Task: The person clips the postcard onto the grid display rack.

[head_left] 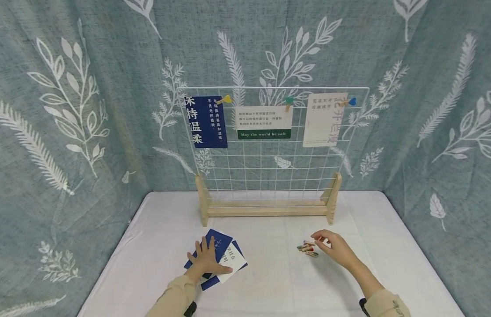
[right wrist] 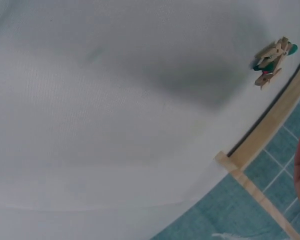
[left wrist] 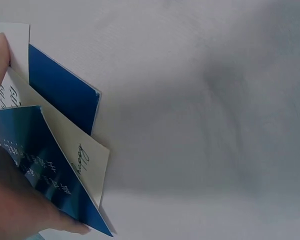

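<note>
My left hand [head_left: 206,261] lies over a fanned-out stack of cards on the white table, its fingers spread across them. A dark blue card [head_left: 223,247] and a white card [head_left: 234,260] with black writing show beside the fingers. In the left wrist view, the thumb and a finger reach the stack's edges, and a cream card [left wrist: 92,152] reading "happy" sticks out. Over on the right, my right hand [head_left: 335,249] hovers just beside a small heap of wooden clothespins [head_left: 307,249], fingers loosely bent and holding nothing. The right wrist view shows this heap [right wrist: 271,62] with green bits on it.
Behind both hands stands a white wire grid rack on a wooden base [head_left: 265,212]. Clipped to it are a blue card [head_left: 207,123], a white-and-green card [head_left: 264,122] and a cream card [head_left: 320,121], each with a clothespin. Patterned teal cloth [head_left: 122,88] surrounds the table.
</note>
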`<action>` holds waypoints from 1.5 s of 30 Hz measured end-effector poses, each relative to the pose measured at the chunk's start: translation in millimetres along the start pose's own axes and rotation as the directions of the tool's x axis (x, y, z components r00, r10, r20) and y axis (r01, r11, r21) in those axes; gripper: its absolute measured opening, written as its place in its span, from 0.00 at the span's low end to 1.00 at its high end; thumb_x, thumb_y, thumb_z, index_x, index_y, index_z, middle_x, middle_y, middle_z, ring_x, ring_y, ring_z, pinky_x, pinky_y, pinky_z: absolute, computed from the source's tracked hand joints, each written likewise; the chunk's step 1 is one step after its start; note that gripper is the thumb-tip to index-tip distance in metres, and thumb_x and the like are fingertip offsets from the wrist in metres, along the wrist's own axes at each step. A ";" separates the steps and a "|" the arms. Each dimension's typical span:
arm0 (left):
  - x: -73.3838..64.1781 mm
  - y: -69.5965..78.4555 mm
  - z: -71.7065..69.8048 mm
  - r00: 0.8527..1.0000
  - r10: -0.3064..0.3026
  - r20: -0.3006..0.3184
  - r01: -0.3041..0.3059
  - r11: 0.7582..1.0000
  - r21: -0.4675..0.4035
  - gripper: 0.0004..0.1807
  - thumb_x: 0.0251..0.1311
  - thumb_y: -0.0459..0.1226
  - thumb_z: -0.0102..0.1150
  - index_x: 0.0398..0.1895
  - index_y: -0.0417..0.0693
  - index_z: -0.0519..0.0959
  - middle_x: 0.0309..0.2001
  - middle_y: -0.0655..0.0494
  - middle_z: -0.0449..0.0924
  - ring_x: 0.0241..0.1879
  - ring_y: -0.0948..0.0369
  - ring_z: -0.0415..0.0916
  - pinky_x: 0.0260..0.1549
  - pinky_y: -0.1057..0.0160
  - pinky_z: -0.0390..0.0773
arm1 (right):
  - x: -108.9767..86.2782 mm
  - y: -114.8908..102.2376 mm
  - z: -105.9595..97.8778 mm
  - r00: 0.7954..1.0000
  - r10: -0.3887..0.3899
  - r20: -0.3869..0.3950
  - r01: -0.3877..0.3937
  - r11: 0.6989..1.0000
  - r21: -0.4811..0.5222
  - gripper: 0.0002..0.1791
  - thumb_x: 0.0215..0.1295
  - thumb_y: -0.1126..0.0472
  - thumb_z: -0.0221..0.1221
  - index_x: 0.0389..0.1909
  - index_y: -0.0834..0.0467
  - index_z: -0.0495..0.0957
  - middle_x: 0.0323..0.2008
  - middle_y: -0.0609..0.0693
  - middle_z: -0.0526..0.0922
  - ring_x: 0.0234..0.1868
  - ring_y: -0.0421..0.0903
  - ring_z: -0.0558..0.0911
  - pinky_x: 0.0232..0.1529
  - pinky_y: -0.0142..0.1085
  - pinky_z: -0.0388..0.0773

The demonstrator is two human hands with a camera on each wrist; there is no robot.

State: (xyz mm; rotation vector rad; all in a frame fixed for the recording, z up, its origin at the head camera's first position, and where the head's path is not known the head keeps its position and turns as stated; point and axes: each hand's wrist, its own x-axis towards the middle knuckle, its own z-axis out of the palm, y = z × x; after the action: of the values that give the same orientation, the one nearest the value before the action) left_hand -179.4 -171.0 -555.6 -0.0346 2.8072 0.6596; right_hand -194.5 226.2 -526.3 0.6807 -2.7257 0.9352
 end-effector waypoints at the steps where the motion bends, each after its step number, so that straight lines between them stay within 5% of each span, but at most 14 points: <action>1: -0.2 0.8 -0.6 1.000 -0.003 0.003 0.003 1.000 0.001 0.68 0.31 0.57 0.76 0.70 0.30 0.48 0.70 0.24 0.38 0.68 0.27 0.34 0.58 0.22 0.39 | 0.2 0.3 0.1 1.000 0.000 0.004 0.000 1.000 0.002 0.08 0.60 0.68 0.59 0.41 0.61 0.80 0.33 0.49 0.83 0.34 0.39 0.78 0.35 0.36 0.78; 21: -3.3 14.7 -5.0 1.000 -0.017 0.004 0.016 0.999 0.046 0.56 0.38 0.50 0.75 0.67 0.32 0.57 0.68 0.25 0.47 0.68 0.28 0.41 0.59 0.24 0.45 | 0.4 19.0 9.8 0.997 0.000 0.079 0.000 1.000 -0.003 0.06 0.61 0.67 0.58 0.38 0.61 0.80 0.34 0.51 0.84 0.33 0.43 0.79 0.32 0.31 0.74; 32: -3.0 13.7 -0.5 0.999 0.004 -0.050 -0.001 0.999 0.045 0.45 0.43 0.45 0.74 0.60 0.30 0.63 0.62 0.24 0.57 0.64 0.27 0.50 0.59 0.28 0.54 | -0.5 18.2 14.3 0.994 -0.010 0.107 0.007 1.000 0.029 0.06 0.61 0.68 0.58 0.38 0.61 0.80 0.33 0.50 0.84 0.32 0.38 0.77 0.33 0.36 0.76; 45: -5.1 13.3 -19.2 0.996 0.070 0.062 -0.072 0.997 0.041 0.36 0.54 0.41 0.61 0.62 0.29 0.63 0.63 0.25 0.56 0.62 0.29 0.53 0.57 0.30 0.58 | 0.8 16.6 15.1 0.994 0.013 0.108 -0.014 1.000 0.002 0.06 0.60 0.68 0.59 0.38 0.61 0.80 0.33 0.49 0.84 0.32 0.40 0.77 0.33 0.33 0.75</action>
State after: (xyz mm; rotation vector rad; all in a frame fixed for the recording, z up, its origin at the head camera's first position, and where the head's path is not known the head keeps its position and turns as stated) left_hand -180.2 -167.7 -531.9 0.0920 2.7740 0.6053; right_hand -203.5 228.2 -546.8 0.7346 -2.8265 0.9313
